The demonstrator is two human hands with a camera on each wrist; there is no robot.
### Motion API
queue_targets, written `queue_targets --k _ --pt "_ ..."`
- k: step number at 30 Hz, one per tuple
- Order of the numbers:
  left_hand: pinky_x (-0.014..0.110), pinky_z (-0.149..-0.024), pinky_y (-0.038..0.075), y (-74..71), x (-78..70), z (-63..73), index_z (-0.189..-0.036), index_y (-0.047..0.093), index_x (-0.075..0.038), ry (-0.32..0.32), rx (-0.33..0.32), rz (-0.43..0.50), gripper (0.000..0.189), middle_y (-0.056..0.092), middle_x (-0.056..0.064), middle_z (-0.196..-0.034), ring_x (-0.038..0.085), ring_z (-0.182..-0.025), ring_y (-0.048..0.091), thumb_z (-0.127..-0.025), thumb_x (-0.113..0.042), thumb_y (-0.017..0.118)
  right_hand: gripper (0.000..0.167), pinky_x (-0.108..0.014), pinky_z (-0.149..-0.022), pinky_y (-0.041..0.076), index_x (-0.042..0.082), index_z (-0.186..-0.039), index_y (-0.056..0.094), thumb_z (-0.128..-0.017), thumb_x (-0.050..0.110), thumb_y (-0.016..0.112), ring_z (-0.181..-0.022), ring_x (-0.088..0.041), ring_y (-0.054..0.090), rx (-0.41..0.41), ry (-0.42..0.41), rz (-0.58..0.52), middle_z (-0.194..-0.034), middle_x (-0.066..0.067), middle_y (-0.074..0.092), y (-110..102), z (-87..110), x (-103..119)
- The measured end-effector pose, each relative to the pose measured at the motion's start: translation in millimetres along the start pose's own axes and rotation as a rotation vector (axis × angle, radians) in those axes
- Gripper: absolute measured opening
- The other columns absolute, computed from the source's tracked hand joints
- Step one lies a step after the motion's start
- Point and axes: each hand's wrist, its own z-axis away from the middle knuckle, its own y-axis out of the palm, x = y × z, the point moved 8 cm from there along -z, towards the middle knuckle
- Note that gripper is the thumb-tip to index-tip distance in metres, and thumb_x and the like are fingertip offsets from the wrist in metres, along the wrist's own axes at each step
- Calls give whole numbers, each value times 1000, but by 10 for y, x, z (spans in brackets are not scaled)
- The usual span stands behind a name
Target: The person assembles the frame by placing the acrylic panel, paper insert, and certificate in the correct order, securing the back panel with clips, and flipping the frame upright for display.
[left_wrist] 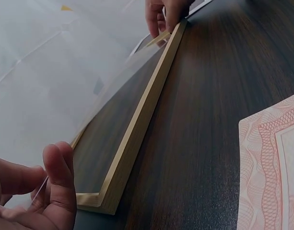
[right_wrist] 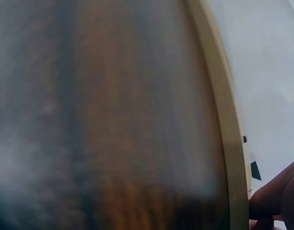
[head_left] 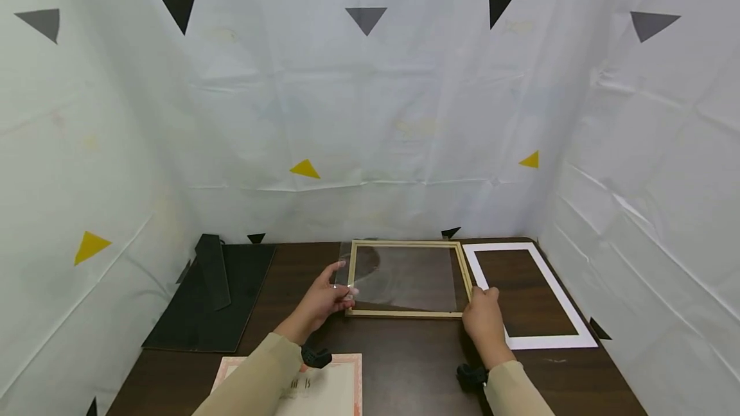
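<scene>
A light wooden picture frame [head_left: 410, 314] lies on the dark table. Over it a clear sheet [head_left: 416, 275] sits shifted to the left, its left edge past the frame's left side and its right edge short of the right side. My left hand [head_left: 324, 300] pinches the sheet's left edge between thumb and fingers, as the left wrist view [left_wrist: 41, 187] shows from close by. At the frame's right side, my right hand [head_left: 484, 320] grips the wood near the front corner. In the right wrist view, fingers [right_wrist: 276, 196] touch the frame's outer side.
A white mat border [head_left: 549, 342] lies right of the frame, beside my right hand. On the far left is a black backing board [head_left: 185, 320] with its stand leg [head_left: 214, 271]. A certificate with a pink patterned border [head_left: 358, 384] lies in front, partly under my left sleeve.
</scene>
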Motion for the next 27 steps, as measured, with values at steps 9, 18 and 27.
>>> queue_targets --k 9,18,27 --pt "33 -84 65 50 -13 -59 -176 20 -22 -33 4 58 77 77 22 -121 21 -91 76 -111 -4 59 21 -59 -71 60 -20 -109 64 -92 -10 56 -73 -49 68 -18 -64 34 -107 -35 47 -26 -38 133" --pt "33 -85 66 168 -27 -32 -175 20 -15 -54 10 90 78 77 25 -120 20 -89 76 -109 0 58 23 -58 -72 60 -20 -113 63 -95 -7 56 -75 -48 69 9 -35 39 -109 -34 47 12 -23 98" --pt "33 -86 66 213 42 -30 -176 15 -14 -74 10 100 80 77 26 -123 19 -86 76 -110 0 57 16 -59 -69 59 -17 -104 62 -91 -10 56 -71 -47 67 -3 -43 32 -106 -33 46 34 -3 46"
